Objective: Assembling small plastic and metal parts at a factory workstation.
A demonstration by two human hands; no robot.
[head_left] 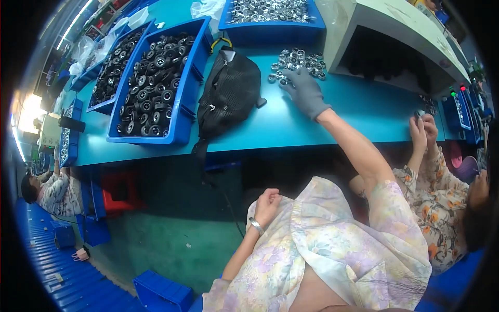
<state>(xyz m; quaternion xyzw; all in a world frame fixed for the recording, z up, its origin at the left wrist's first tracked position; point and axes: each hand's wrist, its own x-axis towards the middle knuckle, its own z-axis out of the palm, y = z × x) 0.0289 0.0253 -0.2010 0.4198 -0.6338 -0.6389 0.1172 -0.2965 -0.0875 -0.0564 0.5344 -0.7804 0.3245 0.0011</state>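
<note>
Though whether the gloved right hand [304, 91] grips anything cannot be told, metal parts [307, 62] lie just ahead. Left hand [267, 204]: loosely curled.

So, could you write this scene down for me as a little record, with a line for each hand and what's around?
Right hand: grey-gloved, at the near edge of a loose pile of shiny parts; grip unclear
Left hand: bare, loosely curled, near the floral garment
Table: blue-green
Bag: black mesh, left of the pile
Large bin: blue, full of black wheel-like parts
Neighbour: seated at right, both hands raised
</note>
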